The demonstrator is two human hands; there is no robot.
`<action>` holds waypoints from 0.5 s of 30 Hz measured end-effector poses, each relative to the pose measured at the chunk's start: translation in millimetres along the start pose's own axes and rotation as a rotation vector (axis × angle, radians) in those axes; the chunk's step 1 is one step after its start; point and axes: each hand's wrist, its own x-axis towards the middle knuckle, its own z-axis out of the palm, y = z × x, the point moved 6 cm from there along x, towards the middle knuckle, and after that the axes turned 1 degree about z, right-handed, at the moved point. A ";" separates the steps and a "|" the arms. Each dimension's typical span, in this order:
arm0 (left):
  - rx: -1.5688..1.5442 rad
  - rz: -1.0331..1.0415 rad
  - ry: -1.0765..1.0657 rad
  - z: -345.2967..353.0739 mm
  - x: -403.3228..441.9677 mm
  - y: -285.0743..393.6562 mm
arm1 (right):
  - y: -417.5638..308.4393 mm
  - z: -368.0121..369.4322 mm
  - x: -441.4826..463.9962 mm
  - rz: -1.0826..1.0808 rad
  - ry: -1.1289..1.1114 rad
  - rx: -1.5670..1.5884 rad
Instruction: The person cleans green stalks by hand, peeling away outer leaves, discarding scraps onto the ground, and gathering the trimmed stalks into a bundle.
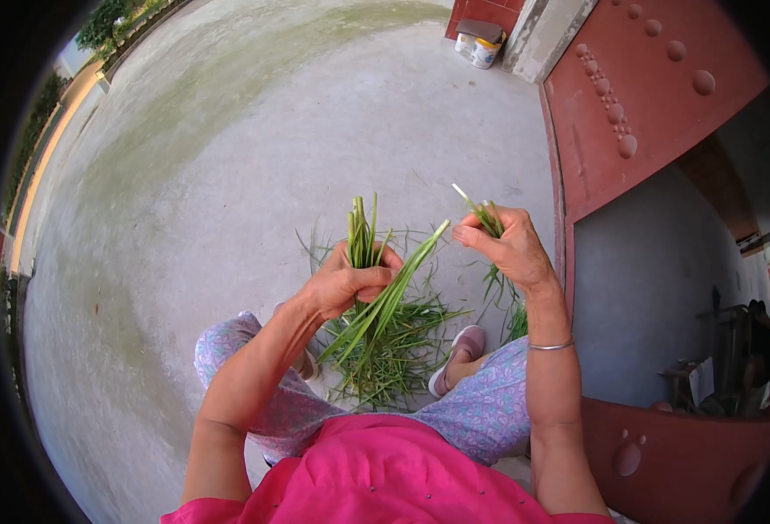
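Observation:
My left hand is closed round a bunch of long green stalks, whose cut ends point up. More leafy blades slant from beside its thumb toward my right hand. My right hand pinches a smaller bunch of green stalks, one with a pale tip, and its leaves hang below the fingers. The two hands are apart. Below them a loose pile of green blades lies on the ground between my feet.
Grey concrete ground spreads ahead. A red metal door with round studs stands at the right, beside a doorway. White containers sit near the wall at the top. My shoe is right of the pile.

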 end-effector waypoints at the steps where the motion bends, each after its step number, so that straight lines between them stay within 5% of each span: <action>1: 0.005 0.009 0.007 -1.0 0.3 0.9 | -0.7 -4.1 -0.1 -0.004 0.027 -0.001; 6: 0.011 0.072 0.052 -10.0 1.8 9.9 | -5.4 -21.5 -3.7 0.004 0.094 0.015; 12: 0.032 0.091 0.108 -14.5 2.4 15.7 | -1.1 27.6 -26.5 0.187 -0.573 -0.131; 15: 0.064 0.088 0.129 -12.6 1.0 17.1 | 2.3 25.5 -17.5 0.139 -0.374 -0.019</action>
